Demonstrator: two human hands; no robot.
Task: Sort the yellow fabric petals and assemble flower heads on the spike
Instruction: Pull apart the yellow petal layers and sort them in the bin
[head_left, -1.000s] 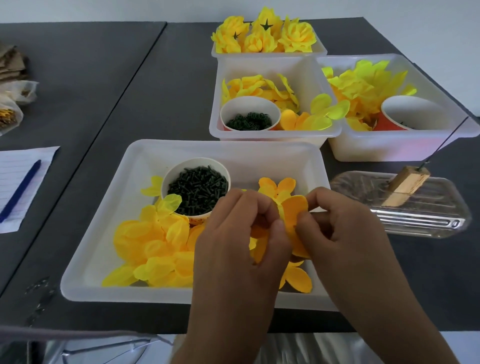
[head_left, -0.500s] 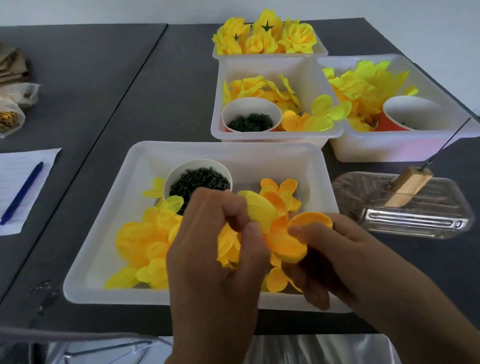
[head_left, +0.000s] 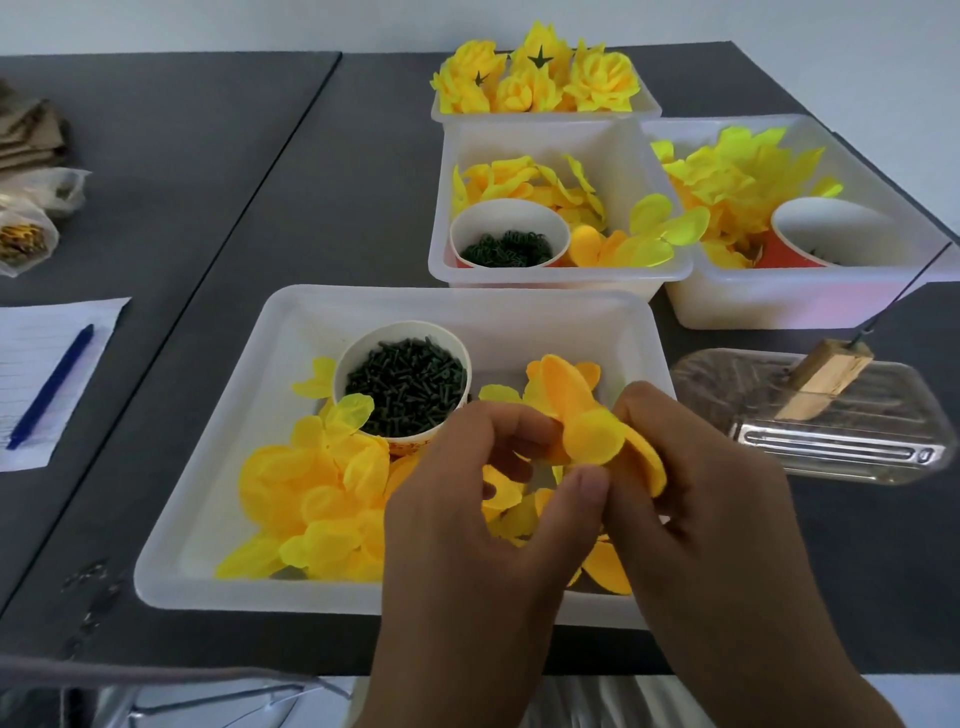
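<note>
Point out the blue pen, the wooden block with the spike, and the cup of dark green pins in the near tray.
blue pen (head_left: 52, 385): head view, middle of its barrel.
wooden block (head_left: 826, 376): head view, its lit upper face.
cup of dark green pins (head_left: 404, 387): head view, on the heap of pins inside.

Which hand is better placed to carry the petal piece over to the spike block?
Probably the right hand. It already pinches the orange petal piece, and the wooden spike block sits to its right, on that hand's side. The left hand would have to cross over.
</note>
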